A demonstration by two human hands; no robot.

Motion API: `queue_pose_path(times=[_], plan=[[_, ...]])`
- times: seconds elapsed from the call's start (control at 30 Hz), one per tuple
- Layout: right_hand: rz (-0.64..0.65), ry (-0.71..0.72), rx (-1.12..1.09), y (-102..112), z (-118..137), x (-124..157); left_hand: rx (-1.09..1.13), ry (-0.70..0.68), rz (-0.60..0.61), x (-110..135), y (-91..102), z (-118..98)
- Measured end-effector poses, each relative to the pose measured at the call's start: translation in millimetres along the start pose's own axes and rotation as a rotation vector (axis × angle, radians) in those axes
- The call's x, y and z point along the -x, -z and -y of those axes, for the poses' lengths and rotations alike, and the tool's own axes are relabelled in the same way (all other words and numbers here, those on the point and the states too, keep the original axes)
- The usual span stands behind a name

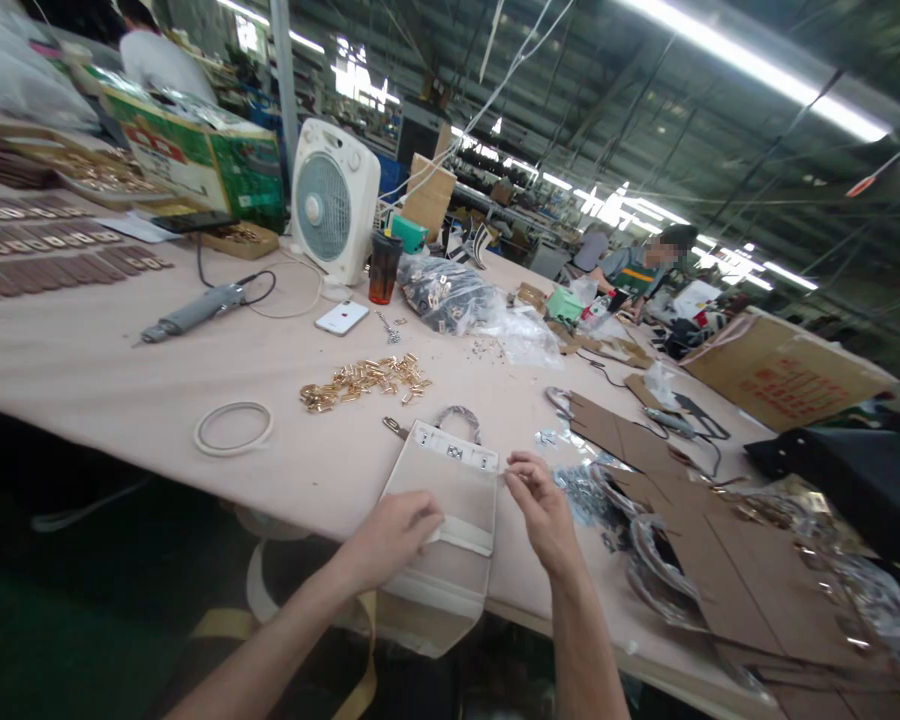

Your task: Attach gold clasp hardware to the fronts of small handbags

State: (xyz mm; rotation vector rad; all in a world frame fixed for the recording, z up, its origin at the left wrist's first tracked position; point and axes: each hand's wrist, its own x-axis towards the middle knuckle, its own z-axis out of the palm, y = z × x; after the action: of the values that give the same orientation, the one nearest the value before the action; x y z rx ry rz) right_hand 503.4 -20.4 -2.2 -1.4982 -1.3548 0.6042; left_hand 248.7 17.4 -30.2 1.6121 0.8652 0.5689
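A beige handbag piece (450, 500) lies at the table's front edge, its lower part hanging over. Along its far edge runs a white strip (456, 455) bearing small metal fittings, and a plastic-wrapped handle (461, 415) arches beyond. My left hand (397, 535) rests over the piece's left side, fingers curled together; what they grip is hidden. Beside the right end of the white strip, my right hand (540, 500) has thumb and fingers pinched, holding something too small to make out. A brown strap with a buckle (394, 427) pokes out at the far left corner.
Gold buckles (367, 380) lie in a pile behind a tape roll (234, 428). Farther off are an electric screwdriver (195, 312), phone (342, 318), drink cup (384, 268) and fan (336, 200). Brown panels (727, 540) and silvery metal pieces (581, 490) lie rightward. A co-worker (641, 270) is behind.
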Motion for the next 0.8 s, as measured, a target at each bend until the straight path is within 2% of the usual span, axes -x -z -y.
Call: queue_pose_path(times=[0.1, 0.23, 0.4, 0.63, 0.8], plan=[[0.068, -0.071, 0.012, -0.3, -19.9, -35.7, -0.127, 0.013, -0.031, -5.5, -4.9, 5.4], [0.200, -0.163, 0.005, -6.5, -36.8, -56.2, -0.187, 0.000, -0.042, -7.4, -5.4, 6.3], [0.276, -0.199, -0.016, -10.4, -51.2, -58.6, -0.201, 0.000, -0.060, -6.8, -4.5, 5.4], [0.234, -0.153, 0.036, -14.4, -59.2, -57.4, -0.167, 0.013, -0.045, -6.8, -3.5, 3.1], [0.190, -0.103, 0.074, -16.3, -64.7, -53.6, -0.049, 0.027, -0.037, -9.1, -2.2, 9.0]])
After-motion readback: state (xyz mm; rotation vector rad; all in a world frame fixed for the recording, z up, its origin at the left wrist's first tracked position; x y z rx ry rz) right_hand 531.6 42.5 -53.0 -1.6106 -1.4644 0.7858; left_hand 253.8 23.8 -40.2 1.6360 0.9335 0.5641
